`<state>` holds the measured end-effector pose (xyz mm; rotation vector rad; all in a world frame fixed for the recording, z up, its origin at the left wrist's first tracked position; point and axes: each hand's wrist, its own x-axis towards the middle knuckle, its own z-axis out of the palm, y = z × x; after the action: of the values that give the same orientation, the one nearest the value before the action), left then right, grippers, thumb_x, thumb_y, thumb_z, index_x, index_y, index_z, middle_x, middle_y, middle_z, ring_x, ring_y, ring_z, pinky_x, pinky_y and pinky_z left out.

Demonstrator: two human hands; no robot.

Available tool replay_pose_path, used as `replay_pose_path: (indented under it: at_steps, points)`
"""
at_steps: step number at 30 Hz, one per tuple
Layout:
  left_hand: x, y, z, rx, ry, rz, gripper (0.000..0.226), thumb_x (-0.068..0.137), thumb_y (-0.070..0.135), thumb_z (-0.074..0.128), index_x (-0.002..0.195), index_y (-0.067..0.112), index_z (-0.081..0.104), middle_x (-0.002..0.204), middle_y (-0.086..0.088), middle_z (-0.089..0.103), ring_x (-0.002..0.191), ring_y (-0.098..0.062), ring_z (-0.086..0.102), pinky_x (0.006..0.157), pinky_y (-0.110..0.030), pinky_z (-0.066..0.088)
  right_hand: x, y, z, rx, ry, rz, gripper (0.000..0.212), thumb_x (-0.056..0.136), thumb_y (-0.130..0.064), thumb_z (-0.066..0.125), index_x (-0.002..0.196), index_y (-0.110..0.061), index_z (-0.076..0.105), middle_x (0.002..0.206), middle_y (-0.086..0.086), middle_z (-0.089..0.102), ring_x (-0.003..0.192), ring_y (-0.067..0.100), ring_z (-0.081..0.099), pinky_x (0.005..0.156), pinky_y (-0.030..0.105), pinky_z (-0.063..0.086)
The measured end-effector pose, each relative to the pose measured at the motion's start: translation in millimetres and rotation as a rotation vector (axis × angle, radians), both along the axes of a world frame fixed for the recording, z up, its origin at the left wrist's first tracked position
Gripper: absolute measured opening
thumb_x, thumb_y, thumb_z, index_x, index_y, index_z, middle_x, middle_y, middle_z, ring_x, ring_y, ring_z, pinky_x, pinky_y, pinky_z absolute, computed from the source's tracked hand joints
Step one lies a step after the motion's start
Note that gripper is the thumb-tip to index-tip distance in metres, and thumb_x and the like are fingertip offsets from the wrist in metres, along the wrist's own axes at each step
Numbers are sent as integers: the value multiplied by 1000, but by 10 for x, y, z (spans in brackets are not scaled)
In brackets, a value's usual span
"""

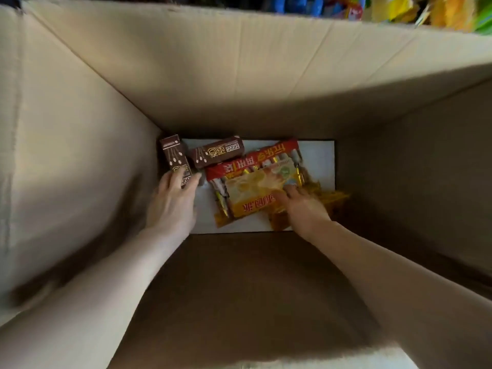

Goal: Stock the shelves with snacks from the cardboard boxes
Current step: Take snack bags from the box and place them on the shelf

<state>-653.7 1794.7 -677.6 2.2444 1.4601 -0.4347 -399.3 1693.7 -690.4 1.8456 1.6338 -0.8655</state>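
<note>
Cardboard box [80,129]: deep, with tall walls; the last few snacks lie on a white sheet [319,161] at its bottom.
Left hand [173,201]: fingers and thumb curl round the near end of a brown carton [174,158] by the left wall.
Right hand [303,209]: fingers lie spread on a yellow packet [255,193]; I see no closed hold yet.
Brown carton: long axis runs near to far, far end in the far-left corner, print upside down to the wearer.
Second carton [218,153]: just beside it, lying crossways, right end a little farther away.
Yellow packet: flat and aslant, on top of a red packet [255,161], print also upside down.
Step in hand: probably lifting out the remaining stock for the shelf goods [399,9] above.
Doing it well: grip the carton across its narrow sides and raise it end-first, clear of the wall. Pinch the yellow packet by an edge so the slippery film does not drag the red packet up too.
</note>
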Motion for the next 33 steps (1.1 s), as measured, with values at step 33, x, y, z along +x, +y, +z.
replay_pose_path:
  at_steps: [33]
  points:
    - [-60, 530, -1248, -240, -27, 33, 81, 93, 23, 64, 156, 34, 15, 165, -1, 5, 152, -31, -1, 120, -54, 22, -24, 750, -1009, -70, 26, 160, 61, 88, -42, 64, 140, -25, 38, 125, 8, 62, 117, 30, 56, 107, 41, 34]
